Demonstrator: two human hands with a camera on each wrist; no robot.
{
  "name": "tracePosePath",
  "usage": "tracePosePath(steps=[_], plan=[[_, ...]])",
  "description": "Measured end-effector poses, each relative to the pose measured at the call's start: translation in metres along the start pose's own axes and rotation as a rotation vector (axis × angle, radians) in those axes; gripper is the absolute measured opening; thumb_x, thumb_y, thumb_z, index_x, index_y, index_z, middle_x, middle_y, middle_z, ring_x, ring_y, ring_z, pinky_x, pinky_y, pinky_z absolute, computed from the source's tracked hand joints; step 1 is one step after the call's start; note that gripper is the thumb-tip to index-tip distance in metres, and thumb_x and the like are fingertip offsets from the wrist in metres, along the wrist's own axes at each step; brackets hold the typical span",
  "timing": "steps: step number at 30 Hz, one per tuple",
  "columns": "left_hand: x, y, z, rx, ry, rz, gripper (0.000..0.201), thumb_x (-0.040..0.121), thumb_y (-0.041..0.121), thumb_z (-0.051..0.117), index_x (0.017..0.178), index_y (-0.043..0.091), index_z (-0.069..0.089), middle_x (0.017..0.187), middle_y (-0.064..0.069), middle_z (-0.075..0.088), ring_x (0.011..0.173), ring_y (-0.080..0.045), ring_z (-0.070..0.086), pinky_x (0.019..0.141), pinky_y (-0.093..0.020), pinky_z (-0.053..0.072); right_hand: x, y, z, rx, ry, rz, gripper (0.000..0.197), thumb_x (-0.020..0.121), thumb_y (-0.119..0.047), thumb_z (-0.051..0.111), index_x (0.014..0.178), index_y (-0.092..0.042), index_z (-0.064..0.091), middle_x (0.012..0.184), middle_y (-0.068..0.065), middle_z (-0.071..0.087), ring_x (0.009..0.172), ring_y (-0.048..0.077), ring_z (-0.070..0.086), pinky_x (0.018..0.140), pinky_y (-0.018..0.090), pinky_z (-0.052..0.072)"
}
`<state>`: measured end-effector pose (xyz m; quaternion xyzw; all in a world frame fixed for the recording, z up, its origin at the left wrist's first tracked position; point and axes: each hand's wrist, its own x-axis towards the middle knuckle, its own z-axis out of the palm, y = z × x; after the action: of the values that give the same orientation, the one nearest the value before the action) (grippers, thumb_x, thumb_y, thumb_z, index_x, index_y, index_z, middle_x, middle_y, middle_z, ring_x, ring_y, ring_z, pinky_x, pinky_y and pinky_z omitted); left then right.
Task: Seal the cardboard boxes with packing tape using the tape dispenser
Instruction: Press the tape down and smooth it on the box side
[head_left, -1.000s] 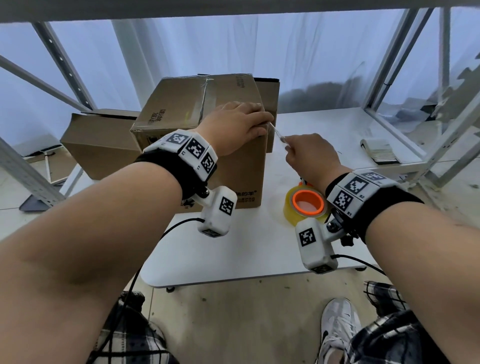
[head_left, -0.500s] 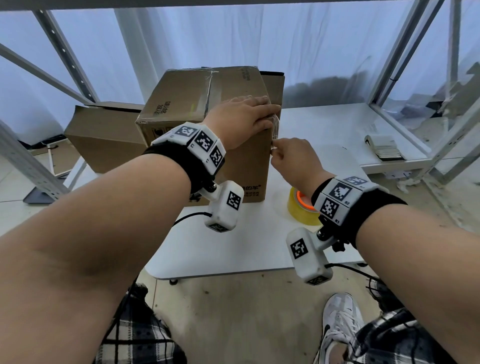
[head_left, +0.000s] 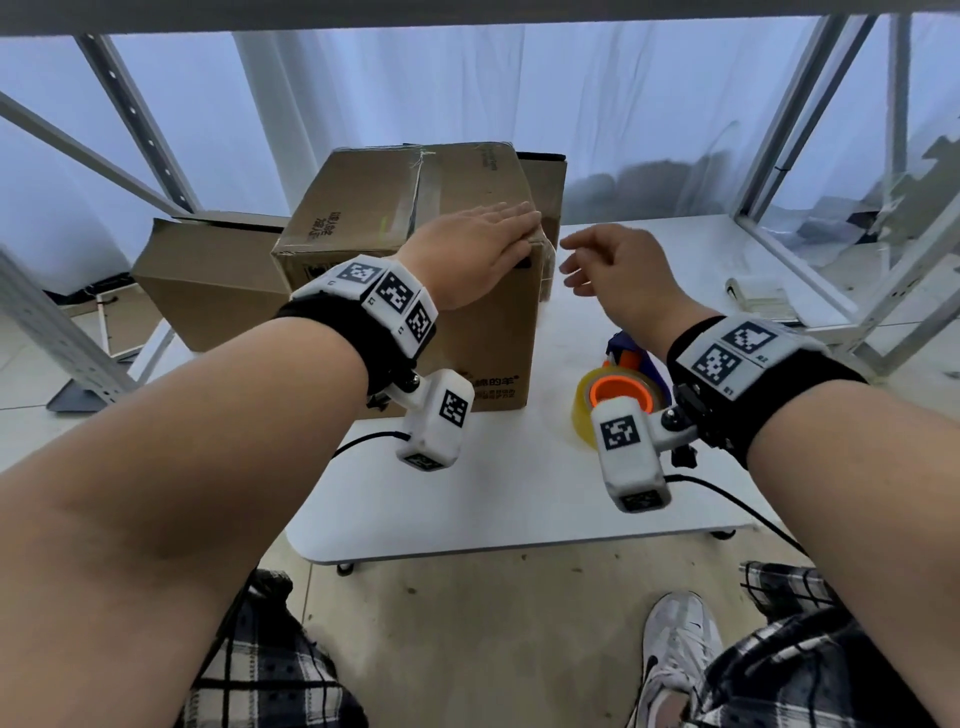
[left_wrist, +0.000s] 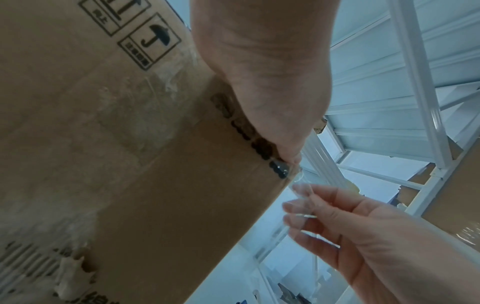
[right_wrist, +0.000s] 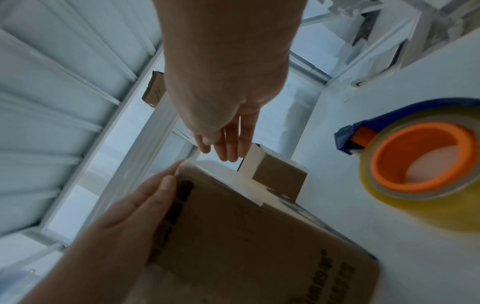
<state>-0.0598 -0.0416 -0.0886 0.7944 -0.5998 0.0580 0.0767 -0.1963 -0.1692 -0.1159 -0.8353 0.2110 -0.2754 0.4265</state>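
1. Left hand (head_left: 475, 249): fingers straight, pressed flat on the top right edge of the cardboard box (head_left: 415, 270), over the clear tape.
2. Right hand (head_left: 618, 270): fingers loosely spread, grasping nothing, just beside the box's right corner.
3. A loose end of clear tape (left_wrist: 298, 197) hangs off that corner.
4. Tape dispenser (head_left: 623, 400): on the white desk (head_left: 493, 499), right of the box, below the right wrist.
5. A second box (head_left: 208, 280) stands behind, at left.
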Motion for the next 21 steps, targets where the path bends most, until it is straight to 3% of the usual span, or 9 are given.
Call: tracePosePath(steps=[3, 6, 11, 16, 18, 21], plan=[[-0.004, -0.002, -0.001, -0.039, 0.039, -0.009, 0.048, 0.104, 0.034, 0.029, 0.149, 0.018, 0.029, 0.155, 0.001, 0.027, 0.143, -0.013, 0.023, 0.113, -0.023, 0.014, 0.009, -0.003, 0.004, 0.127, -0.030, 0.021, 0.015, 0.100, -0.005, 0.043, 0.097, -0.010, 0.057, 0.089, 0.013, 0.063, 0.072, 0.016, 0.061, 0.066, 0.023, 0.057], [-0.005, 0.000, -0.002, -0.052, 0.065, -0.009, 0.047, 0.104, 0.033, 0.031, 0.148, 0.017, 0.032, 0.154, 0.000, 0.030, 0.142, -0.013, 0.026, 0.112, -0.021, 0.015, 0.010, -0.005, 0.011, 0.197, -0.071, 0.039, 0.011, 0.099, -0.004, 0.043, 0.094, -0.011, 0.050, 0.090, 0.013, 0.058, 0.070, 0.014, 0.058, 0.060, 0.020, 0.056], [-0.006, 0.001, -0.004, -0.074, 0.070, -0.021, 0.045, 0.103, 0.032, 0.032, 0.147, 0.019, 0.035, 0.154, 0.002, 0.031, 0.141, -0.012, 0.028, 0.111, -0.023, 0.019, 0.008, -0.002, 0.014, 0.219, -0.152, 0.017, 0.013, 0.099, -0.001, 0.042, 0.093, -0.012, 0.046, 0.079, 0.005, 0.056, 0.070, 0.010, 0.057, 0.069, 0.020, 0.056], [-0.007, 0.002, -0.007, -0.117, 0.078, -0.050, 0.042, 0.103, 0.028, 0.033, 0.144, 0.021, 0.040, 0.149, 0.002, 0.041, 0.136, -0.016, 0.037, 0.107, -0.027, 0.026, 0.009, 0.000, 0.018, 0.171, -0.100, -0.028, 0.009, 0.096, 0.001, 0.049, 0.094, -0.008, 0.048, 0.077, 0.006, 0.057, 0.068, 0.011, 0.058, 0.068, 0.021, 0.056], [-0.008, 0.001, -0.008, -0.138, 0.077, -0.070, 0.042, 0.102, 0.025, 0.034, 0.143, 0.022, 0.041, 0.146, 0.001, 0.044, 0.134, -0.018, 0.039, 0.105, -0.027, 0.028, 0.009, -0.001, 0.019, 0.138, -0.088, -0.053, 0.006, 0.095, -0.001, 0.052, 0.096, -0.006, 0.050, 0.078, 0.009, 0.060, 0.069, 0.013, 0.061, 0.068, 0.022, 0.056], [-0.010, 0.000, -0.011, -0.160, 0.053, -0.090, 0.044, 0.099, 0.020, 0.035, 0.143, 0.022, 0.041, 0.146, 0.001, 0.044, 0.134, -0.018, 0.039, 0.107, -0.028, 0.030, 0.010, -0.003, 0.021, 0.046, -0.036, -0.105, 0.008, 0.089, -0.007, 0.061, 0.094, -0.004, 0.055, 0.082, 0.021, 0.065, 0.073, 0.026, 0.067, 0.067, 0.031, 0.059]])
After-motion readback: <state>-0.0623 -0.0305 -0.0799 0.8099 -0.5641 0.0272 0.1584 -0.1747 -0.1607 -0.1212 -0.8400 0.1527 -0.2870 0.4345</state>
